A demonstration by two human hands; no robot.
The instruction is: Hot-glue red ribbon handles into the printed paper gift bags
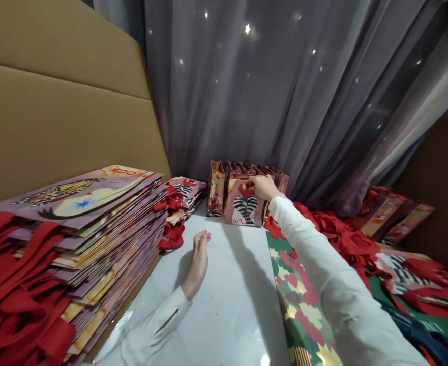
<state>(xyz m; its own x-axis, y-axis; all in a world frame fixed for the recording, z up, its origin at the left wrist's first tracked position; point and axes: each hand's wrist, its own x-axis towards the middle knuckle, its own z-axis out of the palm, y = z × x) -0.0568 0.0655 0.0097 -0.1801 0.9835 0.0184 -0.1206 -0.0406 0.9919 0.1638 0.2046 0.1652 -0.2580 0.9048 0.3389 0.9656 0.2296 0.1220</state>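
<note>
My right hand (265, 188) reaches to the back of the white surface, its fingers closed on the top edge of a small paper gift bag (245, 203) printed with zebras and a red heart. That bag stands upright before a row of similar gift bags (262, 168). Just left of it, a narrow upright bag (215, 190) shows its side. My left hand (198, 259) hovers over the white board (224, 300), fingers stretched and holding nothing. To its left rises a tall stack of flat bags (124, 229) with red ribbon handles (21, 300).
A smaller pile of flat bags (187, 189) lies at the back left. Red ribbons (338, 234) heap at right, near more standing bags (395, 218) and a dark-handled tool (418, 325). Patterned paper (300, 300) borders the board. Cardboard (63, 117) and a curtain (239, 101) enclose the space.
</note>
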